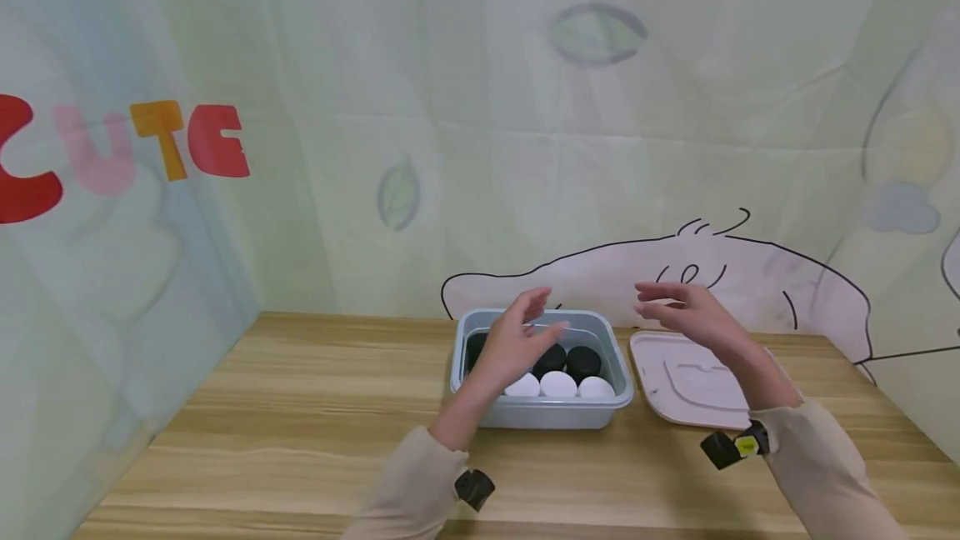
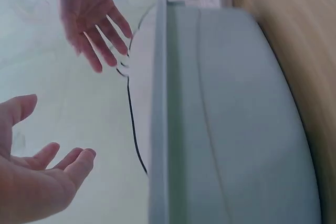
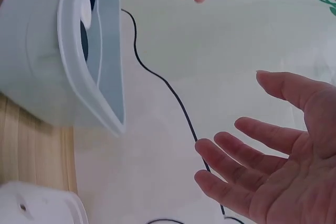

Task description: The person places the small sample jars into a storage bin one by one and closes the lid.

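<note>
A light blue plastic tub (image 1: 547,417) stands on the table, holding black round pieces (image 1: 583,363) at the back and white round pieces (image 1: 558,384) along the front. Above its left part hovers my left hand (image 1: 513,344), fingers loosely bent and nothing held; it hides some of the contents. My right hand (image 1: 693,315) is raised over the pale lid (image 1: 701,382), which lies flat to the right of the tub. The right wrist view shows the right hand (image 3: 283,166) with fingers spread and palm bare. In the left wrist view the tub's side wall (image 2: 236,114) fills the middle.
The wood-grain table (image 1: 315,423) extends left of the tub and in front of it. Behind it hangs a pale printed cloth (image 1: 480,148) with leaf shapes and a cartoon outline. Coloured letters (image 1: 161,140) mark the cloth at the left.
</note>
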`<state>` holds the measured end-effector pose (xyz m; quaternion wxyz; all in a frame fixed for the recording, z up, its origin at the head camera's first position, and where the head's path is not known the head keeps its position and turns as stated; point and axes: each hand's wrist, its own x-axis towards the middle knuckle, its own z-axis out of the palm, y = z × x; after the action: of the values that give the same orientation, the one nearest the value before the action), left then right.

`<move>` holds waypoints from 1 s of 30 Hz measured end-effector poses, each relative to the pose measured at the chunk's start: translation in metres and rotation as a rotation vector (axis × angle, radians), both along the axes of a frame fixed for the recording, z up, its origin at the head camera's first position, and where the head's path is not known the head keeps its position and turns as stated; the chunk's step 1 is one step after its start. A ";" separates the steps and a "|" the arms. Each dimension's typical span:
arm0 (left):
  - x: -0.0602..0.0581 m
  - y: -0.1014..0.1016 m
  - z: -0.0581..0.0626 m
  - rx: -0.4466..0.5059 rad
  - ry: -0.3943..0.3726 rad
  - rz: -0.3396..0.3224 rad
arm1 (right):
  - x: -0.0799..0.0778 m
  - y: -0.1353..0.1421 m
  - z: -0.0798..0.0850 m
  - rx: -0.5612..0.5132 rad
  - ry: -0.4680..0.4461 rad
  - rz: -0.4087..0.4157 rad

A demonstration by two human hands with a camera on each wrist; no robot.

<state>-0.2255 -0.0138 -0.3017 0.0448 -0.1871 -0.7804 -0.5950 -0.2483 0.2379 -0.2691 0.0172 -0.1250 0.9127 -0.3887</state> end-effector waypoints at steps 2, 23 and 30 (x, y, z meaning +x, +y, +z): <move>0.001 0.013 0.002 0.018 -0.015 -0.023 | 0.001 0.009 0.001 -0.005 0.006 -0.005; 0.012 0.128 -0.014 0.082 -0.119 -0.041 | 0.002 0.103 -0.020 -0.047 -0.004 -0.064; 0.018 0.154 -0.025 0.040 -0.140 0.006 | 0.000 0.123 -0.037 0.004 -0.041 -0.102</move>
<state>-0.2073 0.1400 -0.3268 -0.0042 -0.1416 -0.7702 -0.6218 -0.2483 0.3609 -0.3063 0.0166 -0.0703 0.9181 -0.3896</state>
